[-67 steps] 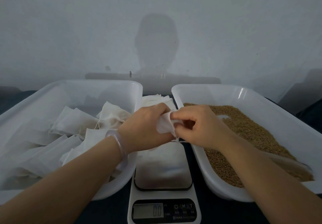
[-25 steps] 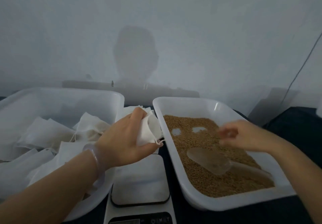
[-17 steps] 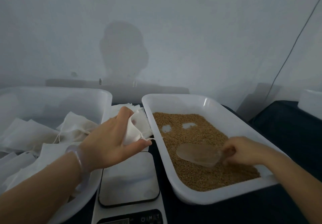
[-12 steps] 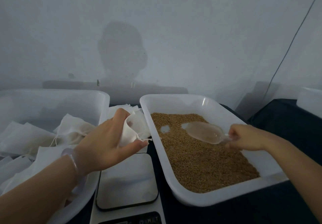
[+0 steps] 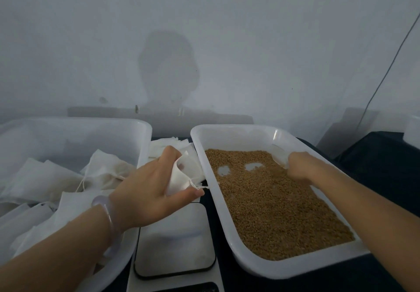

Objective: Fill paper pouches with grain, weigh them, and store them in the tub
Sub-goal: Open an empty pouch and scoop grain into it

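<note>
**Pouch held open beside the grain tub**

Your left grip (image 5: 147,189) pinches a white paper pouch (image 5: 181,176) between thumb and fingers. Its mouth is spread open and its drawstring dangles, just beside the left rim of the grain tub (image 5: 234,127) and above the far edge of the scale (image 5: 175,241). Your right grip (image 5: 300,166) is down in that tub near its far right wall, curled round a clear scoop (image 5: 278,155). Two bare patches show in the grain (image 5: 272,205). The left tub (image 5: 68,120) holds white pouches (image 5: 45,178). A stack of flat pouches (image 5: 166,146) lies between the tubs. A pale bangle (image 5: 109,214) circles your left wrist.
</note>
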Demonstrator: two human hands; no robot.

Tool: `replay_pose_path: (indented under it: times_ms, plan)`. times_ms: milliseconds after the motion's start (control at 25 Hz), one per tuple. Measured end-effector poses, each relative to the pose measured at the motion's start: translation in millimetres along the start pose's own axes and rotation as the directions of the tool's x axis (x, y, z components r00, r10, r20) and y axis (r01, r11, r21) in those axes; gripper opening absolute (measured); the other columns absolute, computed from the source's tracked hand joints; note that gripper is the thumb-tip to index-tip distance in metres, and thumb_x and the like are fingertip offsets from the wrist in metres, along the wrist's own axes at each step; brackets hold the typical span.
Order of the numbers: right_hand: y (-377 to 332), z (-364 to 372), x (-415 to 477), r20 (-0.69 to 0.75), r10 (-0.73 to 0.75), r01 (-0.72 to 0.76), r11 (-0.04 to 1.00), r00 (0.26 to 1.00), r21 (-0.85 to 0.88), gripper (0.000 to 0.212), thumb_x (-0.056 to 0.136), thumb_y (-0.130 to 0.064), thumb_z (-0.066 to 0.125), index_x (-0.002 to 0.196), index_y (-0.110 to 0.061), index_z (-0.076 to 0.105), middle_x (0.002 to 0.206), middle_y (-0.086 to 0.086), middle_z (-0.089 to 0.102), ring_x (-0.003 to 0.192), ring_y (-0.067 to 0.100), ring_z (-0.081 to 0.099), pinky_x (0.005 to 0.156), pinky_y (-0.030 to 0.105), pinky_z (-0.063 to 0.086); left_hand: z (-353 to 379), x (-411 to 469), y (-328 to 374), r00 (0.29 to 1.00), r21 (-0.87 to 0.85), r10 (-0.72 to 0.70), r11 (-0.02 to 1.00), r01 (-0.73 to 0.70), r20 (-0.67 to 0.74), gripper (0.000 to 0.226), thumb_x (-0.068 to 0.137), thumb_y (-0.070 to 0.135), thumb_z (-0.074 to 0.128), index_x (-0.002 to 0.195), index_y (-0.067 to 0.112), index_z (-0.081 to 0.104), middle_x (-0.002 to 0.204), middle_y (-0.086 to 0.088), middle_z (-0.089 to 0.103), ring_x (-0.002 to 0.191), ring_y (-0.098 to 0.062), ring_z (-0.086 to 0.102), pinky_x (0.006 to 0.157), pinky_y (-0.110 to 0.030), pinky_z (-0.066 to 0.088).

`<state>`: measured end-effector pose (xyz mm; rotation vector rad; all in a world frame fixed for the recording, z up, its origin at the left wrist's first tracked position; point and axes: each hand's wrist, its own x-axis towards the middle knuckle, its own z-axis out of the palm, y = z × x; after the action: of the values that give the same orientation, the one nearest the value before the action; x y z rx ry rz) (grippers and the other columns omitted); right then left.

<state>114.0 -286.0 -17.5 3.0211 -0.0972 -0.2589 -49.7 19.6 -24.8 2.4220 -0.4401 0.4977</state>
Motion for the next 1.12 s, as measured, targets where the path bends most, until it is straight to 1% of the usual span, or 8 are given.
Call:
replay_pose_path:
  times_ms: [160, 280, 440, 680, 760, 920, 1040, 1120]
  plan:
    - [-13.9, 11.3, 19.9, -0.026, -0.001, 0.004, 0.993, 1.000, 0.116, 0.033, 0.099, -0.021, 0.042, 0.122, -0.001, 0.054, 0.118, 0.016, 0.059, 0.101, 0.027, 0.058, 0.076, 0.028, 0.043, -0.6, -0.7, -2.3, 1.000, -0.011, 0.011, 1.000, -0.011, -0.007, 0.056, 0.064, 0.079, 0.041, 0.094, 0.032, 0.035, 0.080, 0.014, 0.058, 0.073, -0.003, 0.057, 0.066, -0.023, 0.045]
    - [-17.9, 19.0, 23.9, -0.075, -0.049, 0.065, 0.970, 0.996, 0.234, 0.034, 0.096, -0.025, 0.045, 0.117, -0.001, 0.057, 0.110, 0.017, 0.061, 0.094, 0.028, 0.059, 0.070, 0.027, 0.043, -0.7, 0.6, -3.5, 1.000, -0.013, 0.007, 1.000, -0.007, -0.010, 0.055, 0.064, 0.078, 0.040, 0.095, 0.033, 0.035, 0.080, 0.015, 0.058, 0.073, -0.002, 0.056, 0.064, -0.020, 0.043]
    - [-18.8, 22.2, 24.0, -0.056, -0.135, 0.146, 0.929, 0.989, 0.341, 0.026, 0.092, -0.024, 0.052, 0.106, -0.005, 0.063, 0.086, 0.007, 0.061, 0.067, 0.018, 0.058, 0.049, 0.021, 0.041, 1.1, 0.5, -4.2, 1.000, -0.005, 0.004, 1.000, -0.004, 0.000, 0.059, 0.064, 0.079, 0.039, 0.097, 0.031, 0.036, 0.081, 0.016, 0.057, 0.073, -0.001, 0.056, 0.064, -0.020, 0.044]
    - [-48.5, 22.3, 14.3, -0.069, -0.368, 0.368, 0.863, 0.927, 0.345, 0.008, 0.086, -0.026, 0.064, 0.083, -0.019, 0.062, 0.083, -0.001, 0.062, 0.059, 0.009, 0.054, 0.050, 0.018, 0.042, 1.9, 1.3, -5.3, 1.000, -0.009, -0.006, 1.000, 0.006, -0.004, 0.062, 0.062, 0.080, 0.040, 0.098, 0.028, 0.038, 0.081, 0.014, 0.058, 0.074, -0.001, 0.056, 0.064, -0.020, 0.045]
    - [-58.2, 22.4, 8.2, -0.038, -0.436, 0.416, 0.823, 0.899, 0.387, 0.013, 0.080, -0.028, 0.072, 0.086, -0.022, 0.062, 0.081, -0.005, 0.061, 0.060, 0.005, 0.055, 0.050, 0.015, 0.041, 2.2, 1.2, -6.4, 1.000, -0.004, -0.007, 1.000, 0.007, 0.001, 0.064, 0.062, 0.080, 0.039, 0.098, 0.028, 0.038, 0.082, 0.013, 0.058, 0.077, -0.001, 0.056, 0.066, -0.020, 0.044]
    - [-60.7, 23.0, -3.1, 0.060, -0.438, 0.322, 0.741, 0.897, 0.589, 0.032, 0.076, -0.018, 0.077, 0.104, -0.018, 0.061, 0.090, -0.002, 0.065, 0.057, 0.003, 0.062, 0.048, 0.012, 0.046, 2.5, 0.7, -7.8, 1.000, -0.003, -0.007, 1.000, 0.007, -0.006, 0.063, 0.063, 0.079, 0.039, 0.096, 0.026, 0.039, 0.082, 0.013, 0.058, 0.077, 0.001, 0.055, 0.068, -0.021, 0.043]
    - [-50.6, 16.8, -7.7, 0.088, -0.394, 0.251, 0.726, 0.915, 0.640, 0.022, 0.082, -0.016, 0.071, 0.101, -0.011, 0.062, 0.084, 0.003, 0.070, 0.059, 0.006, 0.067, 0.051, 0.018, 0.049, 2.9, 0.8, -8.7, 1.000, -0.005, 0.000, 1.000, 0.000, 0.001, 0.059, 0.063, 0.079, 0.039, 0.094, 0.029, 0.037, 0.079, 0.013, 0.058, 0.079, 0.003, 0.055, 0.069, -0.018, 0.043]
    - [-38.1, 9.4, -11.3, 0.058, -0.387, 0.288, 0.769, 0.920, 0.571, 0.018, 0.087, -0.024, 0.065, 0.100, -0.011, 0.063, 0.082, -0.002, 0.070, 0.060, 0.005, 0.067, 0.053, 0.020, 0.048, 2.6, 1.2, -9.5, 1.000, -0.001, -0.004, 1.000, 0.004, 0.007, 0.059, 0.063, 0.080, 0.039, 0.094, 0.029, 0.037, 0.078, 0.013, 0.058, 0.080, 0.005, 0.054, 0.069, -0.016, 0.042]
